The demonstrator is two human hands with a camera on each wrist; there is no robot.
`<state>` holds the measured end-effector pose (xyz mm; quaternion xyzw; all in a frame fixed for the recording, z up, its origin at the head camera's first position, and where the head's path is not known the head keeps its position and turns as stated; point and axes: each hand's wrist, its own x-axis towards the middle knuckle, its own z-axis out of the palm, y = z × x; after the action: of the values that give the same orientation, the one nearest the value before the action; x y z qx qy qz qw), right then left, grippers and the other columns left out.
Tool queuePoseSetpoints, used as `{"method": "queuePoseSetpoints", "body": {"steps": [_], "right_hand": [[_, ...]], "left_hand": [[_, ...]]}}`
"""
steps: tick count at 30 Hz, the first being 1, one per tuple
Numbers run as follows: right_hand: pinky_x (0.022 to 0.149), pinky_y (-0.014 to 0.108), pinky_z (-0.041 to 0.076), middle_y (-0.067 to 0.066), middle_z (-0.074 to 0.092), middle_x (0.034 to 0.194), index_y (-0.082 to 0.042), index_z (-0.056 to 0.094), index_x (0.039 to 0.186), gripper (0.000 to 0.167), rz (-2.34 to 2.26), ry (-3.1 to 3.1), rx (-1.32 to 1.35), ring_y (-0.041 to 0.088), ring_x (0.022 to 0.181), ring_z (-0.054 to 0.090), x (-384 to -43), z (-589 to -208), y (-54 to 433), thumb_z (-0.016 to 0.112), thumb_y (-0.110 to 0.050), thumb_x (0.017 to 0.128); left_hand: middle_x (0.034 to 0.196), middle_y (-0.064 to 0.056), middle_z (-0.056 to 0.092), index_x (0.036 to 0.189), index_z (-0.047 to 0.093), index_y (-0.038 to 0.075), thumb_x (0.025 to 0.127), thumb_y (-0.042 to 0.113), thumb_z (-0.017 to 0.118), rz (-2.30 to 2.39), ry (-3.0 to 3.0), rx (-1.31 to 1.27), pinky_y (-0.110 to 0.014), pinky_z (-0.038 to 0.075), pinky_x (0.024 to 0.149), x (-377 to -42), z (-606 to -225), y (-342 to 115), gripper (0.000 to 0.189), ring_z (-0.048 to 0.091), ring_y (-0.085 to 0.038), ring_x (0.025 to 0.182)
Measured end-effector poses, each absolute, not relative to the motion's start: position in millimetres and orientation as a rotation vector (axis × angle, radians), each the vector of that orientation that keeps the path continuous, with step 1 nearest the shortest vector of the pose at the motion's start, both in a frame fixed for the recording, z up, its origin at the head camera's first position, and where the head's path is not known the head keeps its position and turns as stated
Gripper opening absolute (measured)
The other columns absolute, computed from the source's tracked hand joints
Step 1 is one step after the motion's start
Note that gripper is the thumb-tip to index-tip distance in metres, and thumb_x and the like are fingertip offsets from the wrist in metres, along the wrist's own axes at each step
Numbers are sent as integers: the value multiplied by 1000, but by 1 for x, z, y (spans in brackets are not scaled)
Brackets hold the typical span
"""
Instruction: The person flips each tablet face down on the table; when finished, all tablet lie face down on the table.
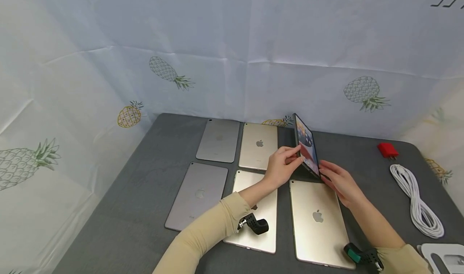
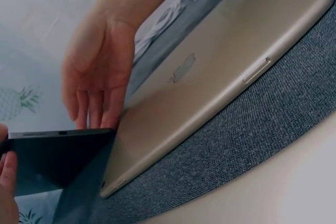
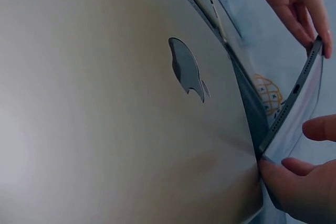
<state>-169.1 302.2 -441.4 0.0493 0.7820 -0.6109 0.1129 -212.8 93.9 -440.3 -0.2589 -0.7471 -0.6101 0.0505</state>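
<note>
A dark-framed tablet [image 1: 306, 143] stands tilted on edge at the back of the table, its lit screen facing right. My left hand [image 1: 283, 166] pinches its near upper edge between thumb and fingers. At its lower edge is my right hand [image 1: 340, 182], fingertips against the corner. In the right wrist view the right thumb [image 3: 319, 128] stands apart from the screen. The left wrist view shows the right fingers extended along the tablet [image 2: 63, 132]. A gold tablet [image 1: 319, 221] lies face down just in front, below the right hand.
Face-down tablets lie to the left: a dark grey one [image 1: 218, 141], a lighter grey one [image 1: 197, 193], and gold ones [image 1: 258, 143] beside them. On the right are a red charger plug [image 1: 388, 149], a coiled white cable [image 1: 417, 201] and a white object [image 1: 444, 252]. A pineapple-print curtain [image 1: 232, 85] hangs behind.
</note>
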Motion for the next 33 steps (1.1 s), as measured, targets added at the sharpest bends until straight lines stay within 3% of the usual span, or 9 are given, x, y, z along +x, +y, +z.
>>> {"method": "queuePoseSetpoints", "body": {"steps": [4, 6, 9, 13, 18, 22, 27, 30, 33], "right_hand": [[102, 26, 40, 29, 13, 157, 8, 10, 152, 63, -1791, 2282, 122, 35, 142, 24, -170, -441, 298, 38, -25, 107], [104, 30, 38, 29, 12, 157, 9, 9, 152, 63, -1785, 2284, 116, 40, 142, 20, -170, -441, 296, 38, -24, 107], [103, 30, 37, 29, 13, 157, 9, 10, 152, 63, -1780, 2291, 117, 41, 142, 20, -171, -441, 296, 37, -25, 107], [101, 27, 39, 28, 14, 157, 9, 10, 152, 62, -1778, 2304, 116, 41, 142, 20, -172, -442, 296, 37, -25, 107], [102, 28, 38, 28, 15, 156, 9, 10, 152, 63, -1783, 2309, 109, 41, 142, 20, -171, -443, 297, 37, -25, 107], [101, 25, 40, 27, 16, 156, 8, 12, 152, 63, -1776, 2310, 84, 30, 139, 29, -171, -443, 298, 38, -28, 107], [96, 21, 45, 28, 17, 155, 9, 14, 152, 67, -1756, 2288, 46, -4, 117, 44, -172, -439, 306, 40, -32, 106], [94, 21, 47, 30, 20, 154, 9, 15, 151, 71, -1697, 2286, 39, -10, 108, 47, -176, -433, 313, 41, -37, 105], [93, 25, 49, 31, 20, 154, 8, 14, 152, 73, -1644, 2307, 39, -8, 107, 51, -185, -421, 317, 39, -42, 105]], "left_hand": [[108, -9, 60, 141, 53, 8, 94, 15, 67, -1853, -2285, -824, -11, 47, 84, -216, -442, 95, 50, 62, -6, 98], [110, -9, 61, 141, 53, 9, 94, 16, 66, -1854, -2274, -842, -11, 48, 84, -218, -443, 95, 49, 63, -7, 99], [129, -8, 57, 141, 52, 8, 96, 17, 64, -1868, -2254, -885, -12, 47, 86, -220, -443, 95, 48, 61, -8, 109], [156, -1, 32, 146, 46, 9, 98, 17, 61, -1914, -2244, -975, -13, 46, 88, -222, -443, 96, 51, 49, -8, 126], [160, 2, 23, 150, 38, 10, 100, 18, 56, -1820, -2271, -1109, -10, 46, 86, -223, -442, 104, 53, 40, -6, 133], [159, 0, 24, 151, 37, 10, 101, 19, 55, -1672, -2295, -1171, -8, 44, 86, -222, -438, 108, 53, 42, -6, 132], [159, 2, 25, 151, 38, 13, 101, 25, 54, -1496, -2346, -1200, -13, 39, 98, -223, -432, 109, 53, 35, -7, 137], [159, 0, 26, 150, 39, 13, 101, 27, 54, -1429, -2372, -1212, -17, 33, 106, -224, -430, 109, 53, 29, -8, 140], [159, -1, 25, 150, 39, 13, 101, 27, 54, -1390, -2390, -1224, -19, 30, 108, -224, -429, 109, 53, 28, -9, 141]]}}
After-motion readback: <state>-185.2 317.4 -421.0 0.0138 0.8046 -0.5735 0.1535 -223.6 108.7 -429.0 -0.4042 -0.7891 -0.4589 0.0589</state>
